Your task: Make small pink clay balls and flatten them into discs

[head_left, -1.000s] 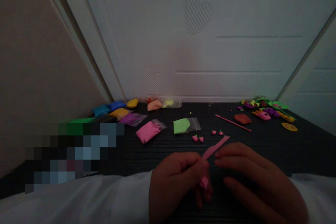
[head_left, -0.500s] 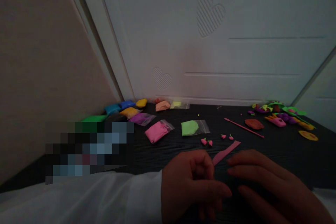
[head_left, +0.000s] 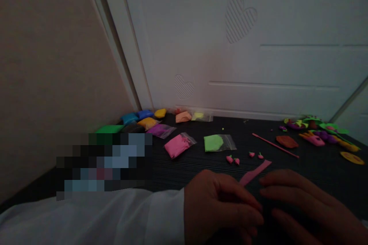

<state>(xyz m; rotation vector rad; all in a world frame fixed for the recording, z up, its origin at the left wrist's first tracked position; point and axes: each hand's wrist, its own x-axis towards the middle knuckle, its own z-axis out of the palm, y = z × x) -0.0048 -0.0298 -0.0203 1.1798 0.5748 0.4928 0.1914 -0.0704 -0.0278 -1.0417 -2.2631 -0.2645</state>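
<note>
My left hand (head_left: 220,204) is closed in a pinch near the bottom middle, its thumb and index fingertips together. Whatever may be between them is hidden or too small to make out. To its right, my right hand (head_left: 307,201) has its fingers stretched out, with a gap between thumb and index finger; nothing shows in it. Just beyond both hands, a flat pink clay strip (head_left: 257,173) lies on the black table, its near end behind my left hand. Past the strip sit small pink clay pieces with green stems, a left pair (head_left: 233,160) and a right pair (head_left: 255,155).
A bag of pink clay (head_left: 177,146) and a bag of light green clay (head_left: 217,143) lie beyond my left hand. A pink stick tool (head_left: 275,145) rests beside a reddish-brown clay piece (head_left: 286,141). Colourful clay models (head_left: 324,132) sit far right. A white panel (head_left: 238,65) stands behind the table (head_left: 172,174).
My left index finger has uncurled forward to meet the thumb tip. The right hand keeps nearly the same shape. The whole scene has shifted slightly to the right in view.
</note>
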